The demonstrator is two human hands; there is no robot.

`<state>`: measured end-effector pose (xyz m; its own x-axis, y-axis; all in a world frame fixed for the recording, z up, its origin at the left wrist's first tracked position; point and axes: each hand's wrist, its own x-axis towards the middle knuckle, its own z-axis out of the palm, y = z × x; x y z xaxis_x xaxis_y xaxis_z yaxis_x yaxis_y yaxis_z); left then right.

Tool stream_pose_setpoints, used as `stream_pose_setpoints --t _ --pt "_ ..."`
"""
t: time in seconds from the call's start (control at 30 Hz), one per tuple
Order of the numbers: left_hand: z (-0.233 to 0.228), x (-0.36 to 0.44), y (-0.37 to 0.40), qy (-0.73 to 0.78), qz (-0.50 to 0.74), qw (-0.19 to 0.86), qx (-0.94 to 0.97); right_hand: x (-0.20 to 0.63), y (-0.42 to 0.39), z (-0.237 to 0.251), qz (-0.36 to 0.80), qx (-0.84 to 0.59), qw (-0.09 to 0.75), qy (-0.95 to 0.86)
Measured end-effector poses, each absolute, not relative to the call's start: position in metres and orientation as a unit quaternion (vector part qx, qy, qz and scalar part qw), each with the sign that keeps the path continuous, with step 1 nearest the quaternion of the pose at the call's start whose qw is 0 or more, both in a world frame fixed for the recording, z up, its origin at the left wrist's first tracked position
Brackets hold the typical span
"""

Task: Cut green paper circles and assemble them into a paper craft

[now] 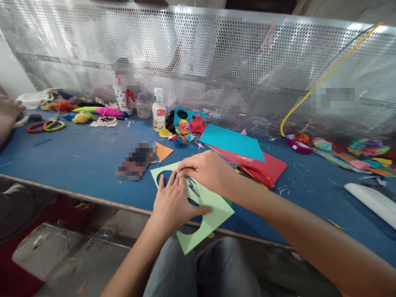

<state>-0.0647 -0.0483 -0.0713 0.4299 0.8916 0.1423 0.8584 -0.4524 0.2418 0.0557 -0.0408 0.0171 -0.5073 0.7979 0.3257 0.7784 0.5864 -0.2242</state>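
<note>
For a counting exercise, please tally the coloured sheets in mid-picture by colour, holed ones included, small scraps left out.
Light green sheet: 1
Blue: 2 (plain blue sheet, holed blue sheet)
Red sheet: 1
Total: 4

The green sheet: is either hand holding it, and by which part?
The left hand lies spread on the green sheet, across its cut-out holes, not visibly gripping it. The right hand covers its far corner; any grip there is hidden.
</note>
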Motion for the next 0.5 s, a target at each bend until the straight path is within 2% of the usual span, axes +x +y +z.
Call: stream_pose_setpoints --t 0.1,0.2,0.5 --pt "-0.075 -0.065 -0.047 0.522 0.116 0.072 0.842 0.062 -0.028 0.017 0.064 -0.47 0.262 -0.84" --pt "-0.075 -0.065 -0.047 0.526 0.107 0.076 0.84 0.07 -0.014 0.016 0.063 -0.489 0.282 -0.823" --pt "-0.073 -0.065 -0.048 0.534 0.104 0.086 0.835 0.089 0.005 0.018 -0.026 -0.576 0.205 -0.791"
